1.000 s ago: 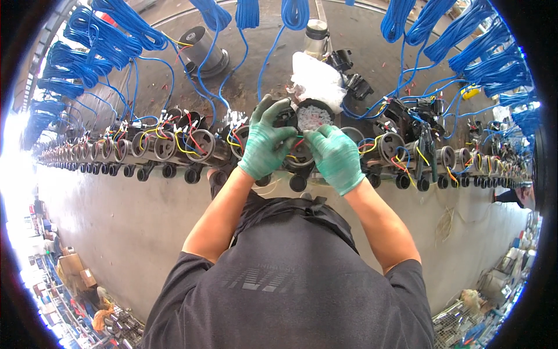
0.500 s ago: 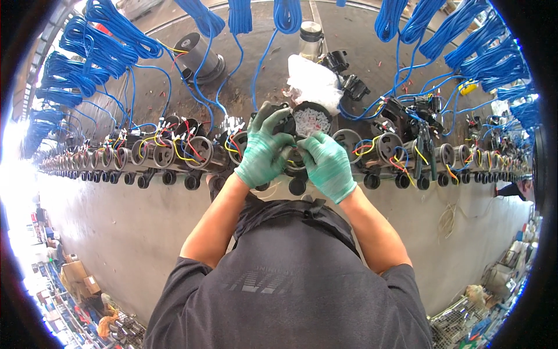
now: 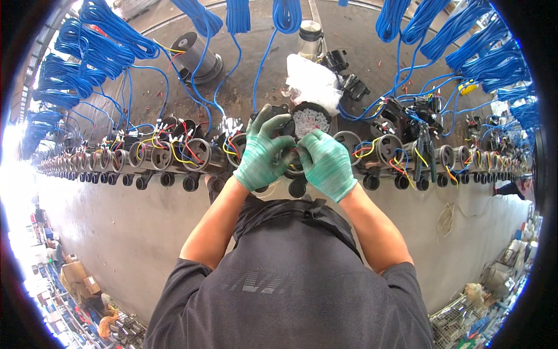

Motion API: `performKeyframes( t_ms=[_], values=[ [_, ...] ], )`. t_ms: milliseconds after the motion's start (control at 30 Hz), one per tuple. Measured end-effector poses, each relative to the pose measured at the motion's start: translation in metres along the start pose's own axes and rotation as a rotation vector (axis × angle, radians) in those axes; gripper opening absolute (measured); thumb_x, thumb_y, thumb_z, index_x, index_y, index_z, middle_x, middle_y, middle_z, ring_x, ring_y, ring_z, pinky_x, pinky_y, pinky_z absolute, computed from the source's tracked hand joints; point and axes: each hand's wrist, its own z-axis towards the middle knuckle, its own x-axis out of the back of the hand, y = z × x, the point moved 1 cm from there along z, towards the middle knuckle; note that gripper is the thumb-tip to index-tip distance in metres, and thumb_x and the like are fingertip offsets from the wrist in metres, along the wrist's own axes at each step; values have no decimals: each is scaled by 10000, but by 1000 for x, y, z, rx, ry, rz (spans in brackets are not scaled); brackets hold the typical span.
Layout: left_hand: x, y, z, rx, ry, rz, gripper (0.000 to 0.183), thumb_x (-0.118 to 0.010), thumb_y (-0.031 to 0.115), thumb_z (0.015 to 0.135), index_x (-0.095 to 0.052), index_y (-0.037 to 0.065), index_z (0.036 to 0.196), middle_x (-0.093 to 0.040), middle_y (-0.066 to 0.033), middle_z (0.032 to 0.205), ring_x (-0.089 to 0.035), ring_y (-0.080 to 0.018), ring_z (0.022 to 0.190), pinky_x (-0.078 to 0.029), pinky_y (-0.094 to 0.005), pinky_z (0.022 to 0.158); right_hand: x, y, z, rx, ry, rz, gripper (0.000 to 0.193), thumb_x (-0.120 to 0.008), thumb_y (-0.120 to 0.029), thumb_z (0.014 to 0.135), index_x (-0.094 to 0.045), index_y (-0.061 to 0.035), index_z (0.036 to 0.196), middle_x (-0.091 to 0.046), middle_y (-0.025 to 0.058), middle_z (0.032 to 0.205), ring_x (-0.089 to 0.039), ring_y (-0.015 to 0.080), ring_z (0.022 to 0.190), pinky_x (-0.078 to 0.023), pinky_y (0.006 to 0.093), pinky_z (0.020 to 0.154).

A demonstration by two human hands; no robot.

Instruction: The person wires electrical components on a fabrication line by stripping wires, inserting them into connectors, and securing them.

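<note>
My left hand point(image 3: 261, 154), in a green knitted glove, is closed, thumb and fingers bent together over a dark cylindrical housing. Opposite it, my right hand point(image 3: 327, 164), gloved alike, pinches close to the left fingertips. Thin reddish bits show between the fingertips, but what either hand holds is too small and covered to make out. Just beyond the fingers sits a round black container point(image 3: 312, 120) full of small whitish pieces. A black part point(image 3: 282, 123) lies partly behind my left fingers. Below the hands hangs a round black cap point(image 3: 297, 187).
Grey cylindrical housings point(image 3: 199, 152) with coloured wires line the bench edge on both sides. Blue cable coils point(image 3: 287, 15) hang along the far side. A white plastic bag point(image 3: 313, 84), black fittings point(image 3: 353, 87), a metal cylinder point(image 3: 310, 39) and a larger grey cylinder point(image 3: 197, 55) stand beyond.
My fingertips have shifted slightly against each other over the housing. Otherwise the hands and the things around them stay nearly in place.
</note>
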Motion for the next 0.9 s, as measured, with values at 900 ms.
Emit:
performKeyframes(
  t_ms=[900],
  values=[
    [-5,6,2,-94,-56,96,197,-812,148,776,-787,202,964,-697,19,1113,-620,-330,1231,-311,-689,1175,-15,6,-19,-1066,-174,1083,151,-591,-102,1073,-693,-1,1027,-716,171,833,-704,284,650,-558,416,636]
  ],
)
